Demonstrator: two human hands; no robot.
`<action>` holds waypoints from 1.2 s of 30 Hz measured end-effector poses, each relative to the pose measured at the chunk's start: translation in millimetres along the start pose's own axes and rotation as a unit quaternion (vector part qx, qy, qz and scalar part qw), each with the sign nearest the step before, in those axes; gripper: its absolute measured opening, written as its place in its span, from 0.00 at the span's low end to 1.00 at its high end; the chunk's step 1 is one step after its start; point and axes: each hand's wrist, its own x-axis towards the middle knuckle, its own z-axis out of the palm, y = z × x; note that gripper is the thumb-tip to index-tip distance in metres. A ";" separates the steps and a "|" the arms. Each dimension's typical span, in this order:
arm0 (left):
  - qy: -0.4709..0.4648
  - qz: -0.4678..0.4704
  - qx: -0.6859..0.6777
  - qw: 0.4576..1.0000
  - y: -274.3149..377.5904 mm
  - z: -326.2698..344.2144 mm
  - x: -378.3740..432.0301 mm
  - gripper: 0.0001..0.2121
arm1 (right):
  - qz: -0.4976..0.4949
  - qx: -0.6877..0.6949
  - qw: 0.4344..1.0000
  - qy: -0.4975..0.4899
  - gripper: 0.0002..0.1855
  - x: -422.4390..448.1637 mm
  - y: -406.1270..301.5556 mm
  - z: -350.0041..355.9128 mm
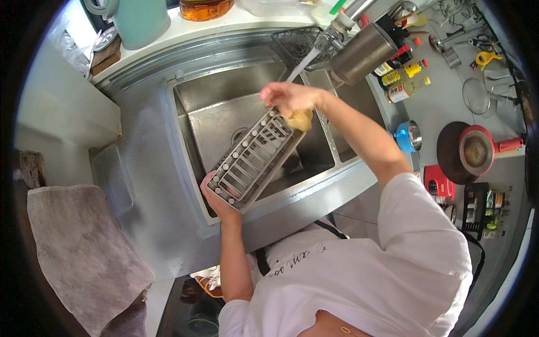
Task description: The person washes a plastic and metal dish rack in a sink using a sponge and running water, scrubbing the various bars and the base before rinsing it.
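Note:
My left hand (223, 202) grips the lower end of a grey slotted rack (252, 156), which is tilted over the stainless steel sink basin (219, 101). Round knobs line one long side of the rack. At its upper end is my right hand (288, 97), slightly blurred, with a yellowish sponge or scrubber (300, 120) beneath the palm. Whether the fingers grip it cannot be told. Water runs from the metal faucet (326, 42) down behind my right hand. Part of the drain (239, 135) shows beside the rack.
A wire basket (294, 42) and a metal cylinder (364, 52) stand by the faucet. Bottles (406, 89), a blue-handled cup (407, 135) and a red pan (476, 150) are on the right. A grey-brown cloth (84, 252) hangs at left, near a teal pitcher (141, 23).

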 end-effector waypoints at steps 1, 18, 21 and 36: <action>-0.001 -0.073 -0.087 0.994 6.1 4.2 2.5 0.14 | -0.036 0.052 0.996 0.064 0.20 -17.0 25.3 -7.3; 0.024 0.113 0.150 0.982 21.7 15.5 19.6 0.20 | 0.033 -0.437 0.888 0.143 0.10 18.7 -20.4 14.7; 0.022 0.120 0.169 0.978 21.6 11.0 18.8 0.20 | -0.003 -0.454 0.881 0.138 0.09 18.7 -18.7 15.8; 0.048 0.140 0.172 0.974 29.6 14.6 22.5 0.21 | 0.101 -0.479 0.870 0.058 0.14 44.2 -62.2 -2.8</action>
